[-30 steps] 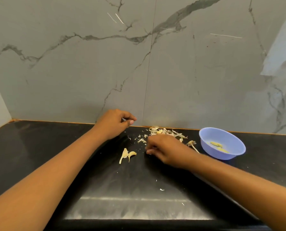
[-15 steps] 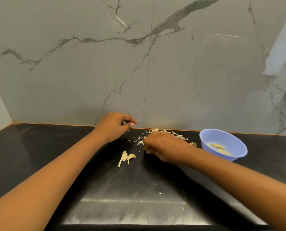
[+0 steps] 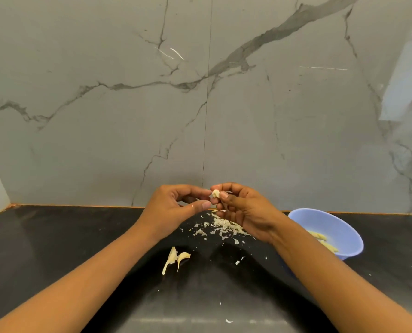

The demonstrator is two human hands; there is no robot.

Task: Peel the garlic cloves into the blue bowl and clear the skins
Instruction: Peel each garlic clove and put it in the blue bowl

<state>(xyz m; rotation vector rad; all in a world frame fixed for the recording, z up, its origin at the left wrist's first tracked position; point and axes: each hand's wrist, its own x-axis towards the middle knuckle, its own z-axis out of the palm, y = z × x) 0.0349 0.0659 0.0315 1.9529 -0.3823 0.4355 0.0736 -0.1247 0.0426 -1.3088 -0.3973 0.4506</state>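
Note:
A small pale garlic clove (image 3: pixel 215 193) is pinched between the thumb and fingers of my right hand (image 3: pixel 242 210), lifted above the black counter. My left hand (image 3: pixel 173 207) is right beside it, thumb and fingertips nearly touching the clove, with nothing else in it. Below both hands lies a pile of loose garlic skins (image 3: pixel 224 227). Two unpeeled cloves (image 3: pixel 176 258) lie together nearer to me. The blue bowl (image 3: pixel 339 227) stands to the right, partly behind my right forearm, with peeled cloves (image 3: pixel 322 240) inside.
The black counter (image 3: pixel 56 248) runs to a grey marble wall (image 3: pixel 200 104) at the back. Tiny skin flakes (image 3: pixel 238 261) are scattered on the counter towards me.
My right hand has risen from the skin pile with a clove. My left hand has lifted off the counter and come in to meet it.

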